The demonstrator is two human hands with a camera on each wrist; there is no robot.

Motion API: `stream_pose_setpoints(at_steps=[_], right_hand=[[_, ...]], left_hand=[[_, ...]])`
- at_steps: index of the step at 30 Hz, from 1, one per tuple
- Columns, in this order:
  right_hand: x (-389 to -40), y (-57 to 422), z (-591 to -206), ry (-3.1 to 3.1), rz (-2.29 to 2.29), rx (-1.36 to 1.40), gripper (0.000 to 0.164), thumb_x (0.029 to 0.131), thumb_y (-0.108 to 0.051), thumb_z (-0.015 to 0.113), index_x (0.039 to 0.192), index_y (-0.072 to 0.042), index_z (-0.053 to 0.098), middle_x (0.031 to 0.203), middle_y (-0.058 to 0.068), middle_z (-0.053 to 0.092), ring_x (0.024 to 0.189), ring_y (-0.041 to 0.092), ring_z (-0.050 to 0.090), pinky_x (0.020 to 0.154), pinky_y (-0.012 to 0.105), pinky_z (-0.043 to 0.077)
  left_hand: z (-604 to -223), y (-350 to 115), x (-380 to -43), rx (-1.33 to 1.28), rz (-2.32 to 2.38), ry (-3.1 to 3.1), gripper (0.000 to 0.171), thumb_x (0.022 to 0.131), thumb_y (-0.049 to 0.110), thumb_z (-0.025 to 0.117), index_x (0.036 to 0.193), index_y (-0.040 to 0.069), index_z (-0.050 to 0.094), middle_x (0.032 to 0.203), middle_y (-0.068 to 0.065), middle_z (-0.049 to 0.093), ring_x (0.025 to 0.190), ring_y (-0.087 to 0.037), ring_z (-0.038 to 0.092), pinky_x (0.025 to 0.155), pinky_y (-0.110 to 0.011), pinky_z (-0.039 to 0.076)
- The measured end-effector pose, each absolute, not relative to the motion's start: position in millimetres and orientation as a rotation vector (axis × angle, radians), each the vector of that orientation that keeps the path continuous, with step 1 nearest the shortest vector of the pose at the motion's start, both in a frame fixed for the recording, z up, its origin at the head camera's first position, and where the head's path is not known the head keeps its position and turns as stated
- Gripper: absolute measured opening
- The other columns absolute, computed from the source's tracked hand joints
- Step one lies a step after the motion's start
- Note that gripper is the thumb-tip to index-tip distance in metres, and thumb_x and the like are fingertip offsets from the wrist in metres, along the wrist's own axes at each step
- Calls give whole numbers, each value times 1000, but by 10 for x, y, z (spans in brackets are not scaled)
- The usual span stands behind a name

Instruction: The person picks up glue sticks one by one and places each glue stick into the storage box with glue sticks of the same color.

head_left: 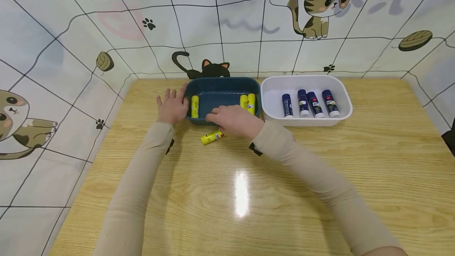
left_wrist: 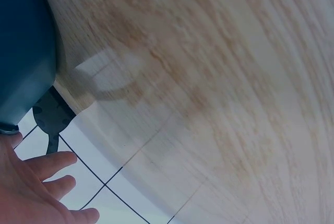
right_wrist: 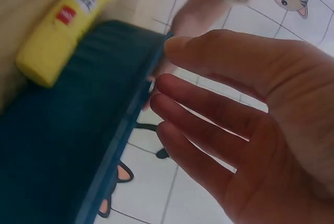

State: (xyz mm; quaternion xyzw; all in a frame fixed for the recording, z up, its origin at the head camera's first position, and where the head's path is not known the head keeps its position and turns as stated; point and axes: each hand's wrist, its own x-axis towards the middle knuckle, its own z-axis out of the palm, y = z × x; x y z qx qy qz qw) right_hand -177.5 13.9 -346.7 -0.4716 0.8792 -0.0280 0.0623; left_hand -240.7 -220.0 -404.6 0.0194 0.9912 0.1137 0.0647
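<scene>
A dark teal bin [head_left: 217,90] stands at the back of the table. One yellow glue stick [head_left: 195,107] stands near its left end and two more yellow glue sticks [head_left: 251,102] at its right end, partly covered by my right hand. My left hand [head_left: 173,106] touches the bin's left side, fingers spread. My right hand [head_left: 237,121] hovers over the front rim with loosely bent fingers and nothing between them. On the table before the bin lies a yellow glue stick [head_left: 212,137], also seen in the right wrist view as a yellow glue stick [right_wrist: 57,46].
A white bin [head_left: 305,122] adjoins the teal one on the right, with several dark blue glue sticks [head_left: 314,104] leaning in it. Behind both rises a tiled-pattern cloth [head_left: 241,58] with cat drawings. The wooden table [head_left: 284,208] stretches toward me.
</scene>
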Motion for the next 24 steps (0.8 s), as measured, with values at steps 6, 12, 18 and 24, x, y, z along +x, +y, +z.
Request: stream_pose_setpoints(at_steps=[6, 12, 18, 24], right_hand=[[-1630, 68, -3616, 2753, -15, -1523, 27, 92, -10, 66, 119, -10, 63, 110, 7, 61, 95, 22, 58, 76, 30, 52], [-1512, -7, -3706, 2771, 23, -1600, 23, 94, -9, 63, 116, -12, 65, 106, 4, 62, 94, 21, 59, 74, 30, 52], [-1511, -53, -3816, 2773, -22, -1592, 22, 92, -8, 65, 114, -12, 64, 103, 5, 62, 90, 22, 61, 69, 30, 52], [-1549, -88, -3928, 2800, -44, -1590, 21, 93, -7, 63, 113, -12, 64, 102, 6, 61, 87, 23, 61, 67, 31, 52]], left_hand=[[-4057, -2208, -2406, 53, 328, 2984, 56, 103, 32, 23, 157, 29, 8, 155, -22, 22, 145, -38, 3, 109, -62, -6], [-4059, -2221, -2401, 57, 330, 2987, 56, 103, 32, 23, 157, 30, 8, 155, -22, 22, 145, -38, 3, 109, -63, -6], [-4066, -2215, -2397, 60, 332, 2987, 56, 102, 32, 23, 157, 29, 8, 155, -22, 23, 145, -38, 4, 109, -63, -5], [-4065, -2205, -2407, 58, 332, 2992, 56, 103, 32, 23, 157, 30, 8, 155, -22, 23, 145, -38, 4, 109, -63, -5]])
